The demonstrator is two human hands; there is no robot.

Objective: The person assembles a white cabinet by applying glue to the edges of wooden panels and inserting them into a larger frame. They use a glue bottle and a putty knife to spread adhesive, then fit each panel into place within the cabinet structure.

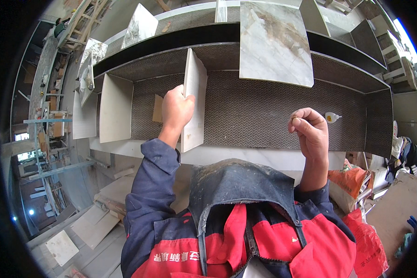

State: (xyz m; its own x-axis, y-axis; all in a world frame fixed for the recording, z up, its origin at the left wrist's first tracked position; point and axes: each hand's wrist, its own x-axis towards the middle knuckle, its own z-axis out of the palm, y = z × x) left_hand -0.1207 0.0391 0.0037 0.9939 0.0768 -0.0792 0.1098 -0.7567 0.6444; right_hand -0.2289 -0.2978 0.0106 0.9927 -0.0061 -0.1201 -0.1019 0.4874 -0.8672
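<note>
My left hand (175, 110) grips the edge of a pale upright divider panel (195, 104), thumb on one face. The panel stands crosswise inside a long, open cabinet-like box (245, 116) lined with dark zigzag-patterned material. Over the box's right part hangs my right hand (310, 132), with thumb and fingers pinched together; what they hold, if anything, is too small to make out. Just to the right of that hand, a small white bottle (331, 117) with a pointed nozzle lies in the box.
A marble-look slab (275, 48) spans the box's far edge. Another pale divider (116, 109) stands left, beside a brown scrap (158, 108). A second long box (192, 18) lies beyond. Orange and red bags (352, 183) lie at right; boards (95, 224) lie at lower left.
</note>
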